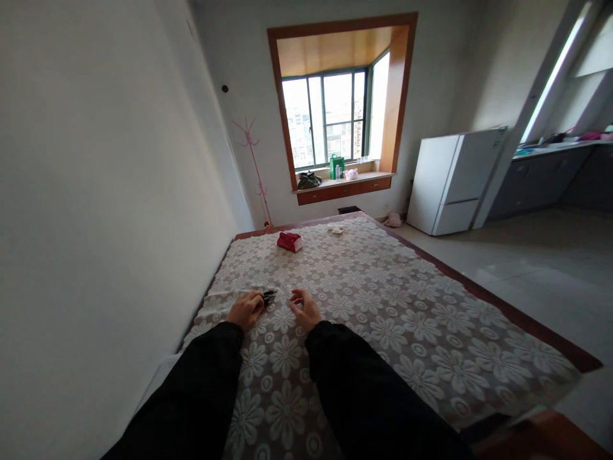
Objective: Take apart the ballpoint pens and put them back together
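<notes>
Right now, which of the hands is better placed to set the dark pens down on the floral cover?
Left. The left hand is already closed around the dark pens, resting on the floral cover. The right hand hovers beside them, fingers curled and empty.

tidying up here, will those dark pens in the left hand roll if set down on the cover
Probably not far: the pens look slim and round, but the lace bedcover seems soft and textured. They likely feel light and stiff in the left hand.

white-flowered bedspread (383, 300), red pouch (289, 241)
</notes>
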Motion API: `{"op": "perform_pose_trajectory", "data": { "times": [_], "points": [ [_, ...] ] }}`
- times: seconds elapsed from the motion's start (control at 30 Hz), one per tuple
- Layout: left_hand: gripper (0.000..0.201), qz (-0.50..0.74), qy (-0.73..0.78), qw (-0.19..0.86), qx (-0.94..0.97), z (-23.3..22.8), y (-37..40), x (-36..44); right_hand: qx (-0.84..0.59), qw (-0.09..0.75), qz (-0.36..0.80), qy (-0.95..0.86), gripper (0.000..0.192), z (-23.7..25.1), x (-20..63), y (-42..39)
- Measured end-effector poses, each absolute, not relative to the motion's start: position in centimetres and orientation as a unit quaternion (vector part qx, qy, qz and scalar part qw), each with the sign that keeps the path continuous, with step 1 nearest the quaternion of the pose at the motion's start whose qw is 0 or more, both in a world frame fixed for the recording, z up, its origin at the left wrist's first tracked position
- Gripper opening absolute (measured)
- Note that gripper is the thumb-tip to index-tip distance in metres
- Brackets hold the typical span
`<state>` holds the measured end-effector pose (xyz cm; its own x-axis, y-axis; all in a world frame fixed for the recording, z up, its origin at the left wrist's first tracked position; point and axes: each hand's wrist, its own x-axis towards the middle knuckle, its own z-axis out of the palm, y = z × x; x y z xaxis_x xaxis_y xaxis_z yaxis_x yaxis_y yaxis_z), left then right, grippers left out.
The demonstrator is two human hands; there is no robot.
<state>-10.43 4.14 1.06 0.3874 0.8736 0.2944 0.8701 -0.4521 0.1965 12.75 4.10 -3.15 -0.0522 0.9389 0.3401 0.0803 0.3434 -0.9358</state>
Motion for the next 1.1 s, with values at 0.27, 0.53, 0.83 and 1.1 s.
{"op": "perform_pose_trajectory", "data": {
  "times": [0.27, 0.53, 0.83, 1.1],
  "points": [
    [0.022, 0.198, 0.521, -0.031, 0.830, 0.2, 4.6, -10.6, -0.424, 0.548, 0.380, -0.613, 0.030, -2.8, 12.9, 4.1],
    [0.014, 0.151, 0.524, -0.051, 0.837, 0.7, 4.2, -9.8, -0.444, 0.526, 0.380, -0.618, 0.022, -2.3, 13.1, 3.8],
    [0.011, 0.131, 0.572, -0.066, 0.807, 1.2, 4.3, -8.8, -0.453, 0.527, 0.330, -0.639, 0.018, -2.1, 13.4, 3.6],
    [0.009, 0.277, 0.575, 0.013, 0.770, 2.9, 3.3, -6.9, -0.449, 0.581, 0.325, -0.596, 0.021, -2.4, 13.7, 4.4]
  ]
}}
